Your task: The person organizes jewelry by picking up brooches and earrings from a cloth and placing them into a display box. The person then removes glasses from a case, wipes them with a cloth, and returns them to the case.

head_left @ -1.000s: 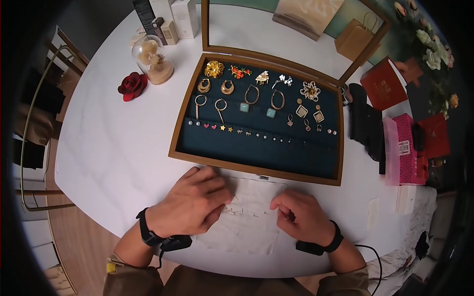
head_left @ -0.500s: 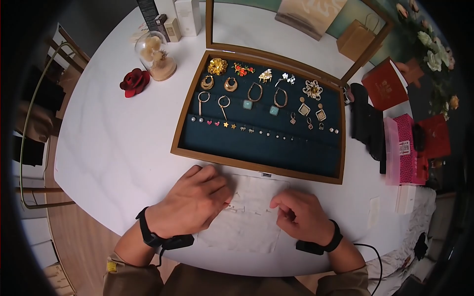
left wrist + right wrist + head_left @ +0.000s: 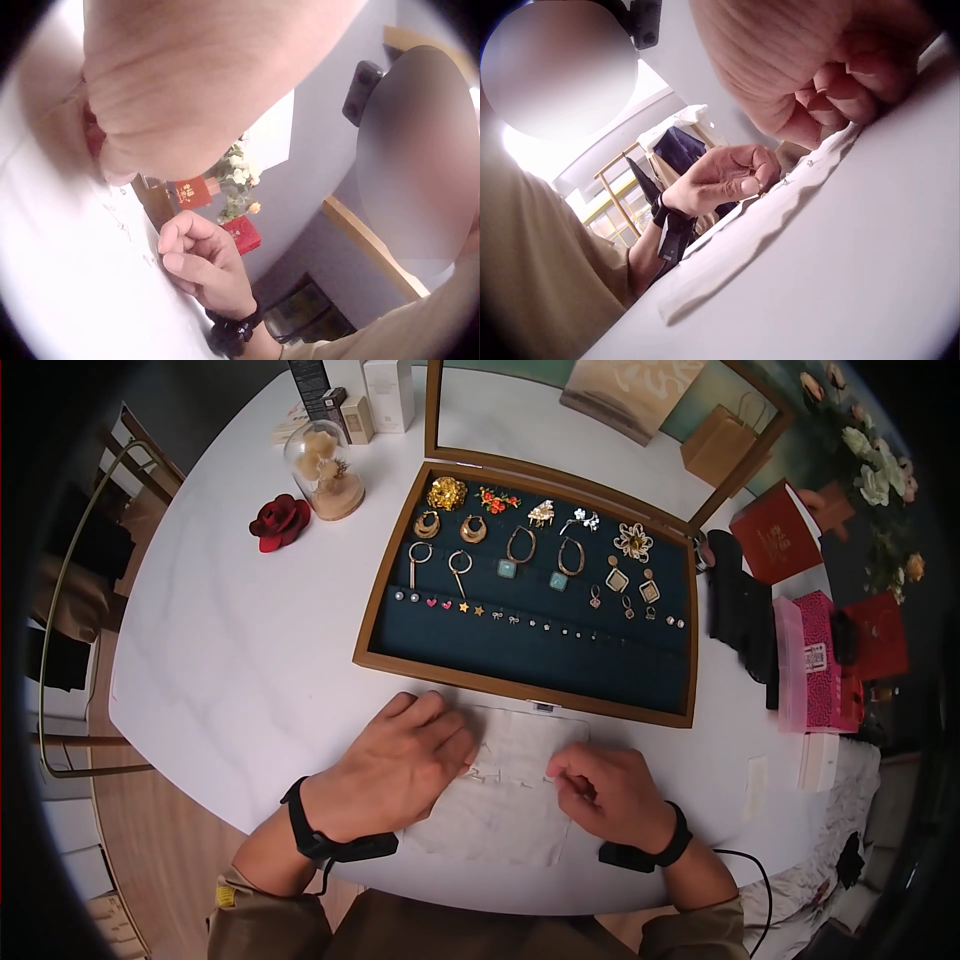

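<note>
My left hand (image 3: pixel 395 768) is over the left part of a white cloth (image 3: pixel 500 825), its fingers bent. In the right wrist view, its thumb and forefinger pinch a tiny shiny piece, seemingly a stud earring (image 3: pixel 760 187). Several small silver stud earrings (image 3: pixel 487 773) lie on the cloth between both hands. At the cloth's right edge rests my right hand (image 3: pixel 622 795), fingers loosely curled; the left wrist view shows its thumb and forefinger apart with nothing between them. Beyond the hands stands a wooden jewelry case (image 3: pixel 440 671), its glass lid raised, with rows of earrings and brooches on dark green lining.
A red rose (image 3: pixel 279 522) and a glass dome (image 3: pixel 327 470) stand left of the case, small boxes (image 3: pixel 388 396) behind them. On the right are a red box (image 3: pixel 777 535), a black pouch (image 3: pixel 738 610) and a pink patterned box (image 3: pixel 815 660). The table's front edge curves near my sleeves.
The head view has shifted slightly, so the case, rose and cloth appear a little further right. Both hands keep nearly the same pose over the cloth.
</note>
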{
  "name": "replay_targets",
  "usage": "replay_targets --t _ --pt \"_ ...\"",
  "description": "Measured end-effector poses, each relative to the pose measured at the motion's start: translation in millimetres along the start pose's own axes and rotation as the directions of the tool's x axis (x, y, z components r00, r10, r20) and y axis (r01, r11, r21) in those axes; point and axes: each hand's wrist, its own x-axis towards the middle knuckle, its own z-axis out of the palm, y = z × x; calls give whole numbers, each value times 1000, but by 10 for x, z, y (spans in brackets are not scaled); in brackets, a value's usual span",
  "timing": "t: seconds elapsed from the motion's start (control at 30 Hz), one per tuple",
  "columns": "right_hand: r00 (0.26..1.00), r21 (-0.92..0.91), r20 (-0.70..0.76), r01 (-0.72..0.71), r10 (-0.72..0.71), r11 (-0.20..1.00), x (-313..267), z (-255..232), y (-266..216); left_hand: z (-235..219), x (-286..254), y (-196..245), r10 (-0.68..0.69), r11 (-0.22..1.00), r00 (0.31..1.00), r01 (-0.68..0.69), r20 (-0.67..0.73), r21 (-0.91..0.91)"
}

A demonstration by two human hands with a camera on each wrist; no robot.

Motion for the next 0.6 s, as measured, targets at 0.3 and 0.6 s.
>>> replay_targets --t 0.3,0.6 --pt "1000 9 -9 24 -24 1000 19 -11 -8 5 22 75 26 999 999 -27 43 33" --pt "1000 11 -10 16 -16 1000 25 9 -30 19 23 36 -29 999 1000 29 -11 36"
